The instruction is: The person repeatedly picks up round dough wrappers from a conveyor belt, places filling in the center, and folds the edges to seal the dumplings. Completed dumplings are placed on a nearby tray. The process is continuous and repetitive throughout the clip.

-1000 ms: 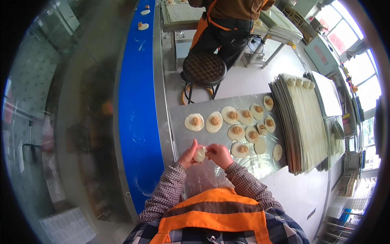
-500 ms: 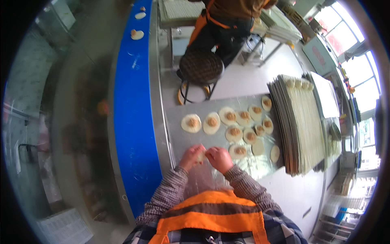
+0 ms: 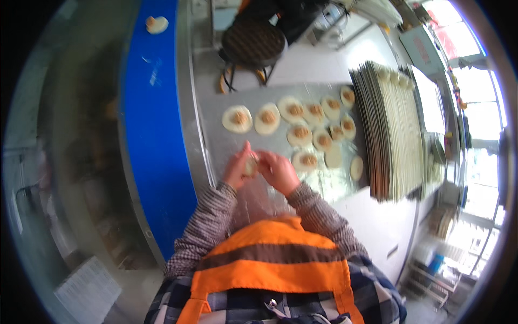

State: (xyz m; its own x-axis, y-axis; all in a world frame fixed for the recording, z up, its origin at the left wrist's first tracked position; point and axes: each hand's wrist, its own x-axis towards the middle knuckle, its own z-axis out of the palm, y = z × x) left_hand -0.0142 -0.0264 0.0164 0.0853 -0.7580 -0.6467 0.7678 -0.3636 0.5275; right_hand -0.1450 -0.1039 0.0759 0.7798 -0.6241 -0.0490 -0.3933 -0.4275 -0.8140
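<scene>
Left hand and right hand pinch a blurred dough piece; filled rounds on the desk lie unclosed.

Bare and cupped, a person's left hand points one digit forward while the right hand curls in close beside it, fingers bunched and back turned upward. The left forearm and right forearm, both sleeved to the wrist, slant inward from either side.
</scene>
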